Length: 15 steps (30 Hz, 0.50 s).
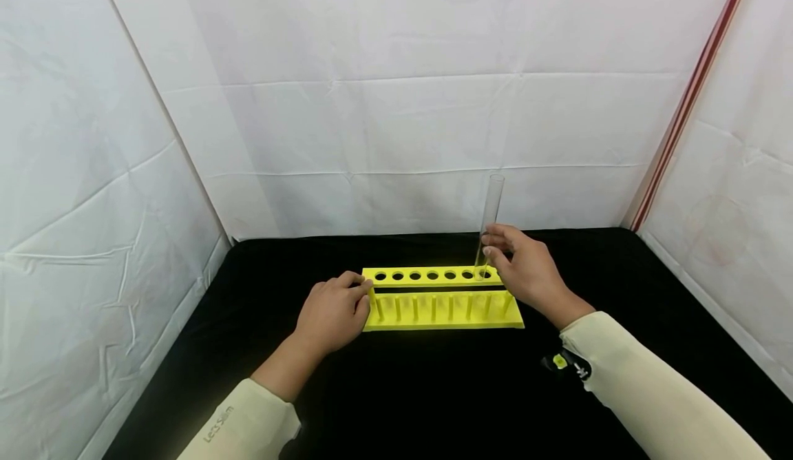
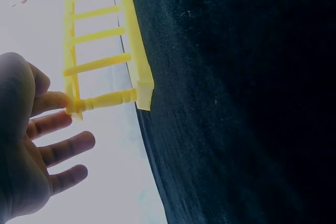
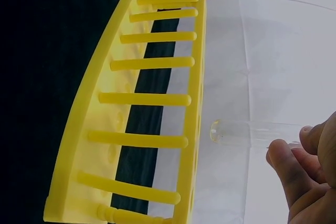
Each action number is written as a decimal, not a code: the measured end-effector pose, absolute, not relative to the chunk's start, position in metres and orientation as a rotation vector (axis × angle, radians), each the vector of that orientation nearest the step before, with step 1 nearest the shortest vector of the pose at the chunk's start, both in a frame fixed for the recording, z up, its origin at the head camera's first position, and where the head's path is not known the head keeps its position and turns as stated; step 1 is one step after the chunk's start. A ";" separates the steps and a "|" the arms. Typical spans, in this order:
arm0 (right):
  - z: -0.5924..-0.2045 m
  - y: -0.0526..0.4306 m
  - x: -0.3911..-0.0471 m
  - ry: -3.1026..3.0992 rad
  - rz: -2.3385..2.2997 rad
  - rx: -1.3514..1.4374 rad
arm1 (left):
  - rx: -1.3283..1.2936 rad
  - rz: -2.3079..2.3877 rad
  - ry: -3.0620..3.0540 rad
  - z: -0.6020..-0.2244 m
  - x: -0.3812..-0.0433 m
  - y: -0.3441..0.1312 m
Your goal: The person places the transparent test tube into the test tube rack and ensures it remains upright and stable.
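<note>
A clear test tube (image 1: 492,202) stands nearly upright, tilted a little to the right, pinched low down by the fingertips of my right hand (image 1: 526,270). In the right wrist view the rounded bottom of the tube (image 3: 217,131) hangs just above the rack's upper plate, apart from it. Below is a yellow test tube rack (image 1: 442,324), with a row of holes on top and a row of pegs in front. My left hand (image 1: 334,310) touches the rack's left end with its fingertips. Its other fingers (image 2: 68,148) stretch out free in the left wrist view.
Black cloth (image 1: 396,391) covers the table under the rack. White sheets (image 1: 396,122) close off the back and both sides, with a red strip (image 1: 694,95) along the right corner. A dark wrist device (image 1: 566,362) sits under the right cuff.
</note>
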State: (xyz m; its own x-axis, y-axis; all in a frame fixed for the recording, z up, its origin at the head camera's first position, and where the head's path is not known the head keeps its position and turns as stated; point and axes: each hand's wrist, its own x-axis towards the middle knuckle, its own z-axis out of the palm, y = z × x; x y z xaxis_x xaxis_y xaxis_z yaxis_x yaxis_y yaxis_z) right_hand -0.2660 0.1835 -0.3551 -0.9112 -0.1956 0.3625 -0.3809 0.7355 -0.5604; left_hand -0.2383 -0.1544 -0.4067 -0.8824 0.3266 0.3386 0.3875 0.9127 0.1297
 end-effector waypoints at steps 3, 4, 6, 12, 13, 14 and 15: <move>-0.355 0.182 -0.267 -2.653 0.941 0.456 | -0.530 -0.278 -2.767 -0.406 -0.238 -0.155; -0.355 0.181 -0.267 -2.652 0.938 0.458 | -0.529 -0.279 -2.768 -0.406 -0.238 -0.155; -0.355 0.180 -0.267 -2.652 0.943 0.459 | -0.529 -0.281 -2.768 -0.406 -0.238 -0.155; -0.355 0.176 -0.268 -2.663 0.976 0.445 | -0.530 -0.288 -2.768 -0.405 -0.237 -0.154; -0.355 0.175 -0.269 -2.663 0.982 0.443 | -0.532 -0.289 -2.766 -0.405 -0.237 -0.154; -0.355 0.175 -0.269 -2.661 0.987 0.443 | -0.533 -0.288 -2.765 -0.405 -0.237 -0.154; -0.355 0.174 -0.269 -2.661 0.990 0.442 | -0.535 -0.288 -2.766 -0.405 -0.237 -0.154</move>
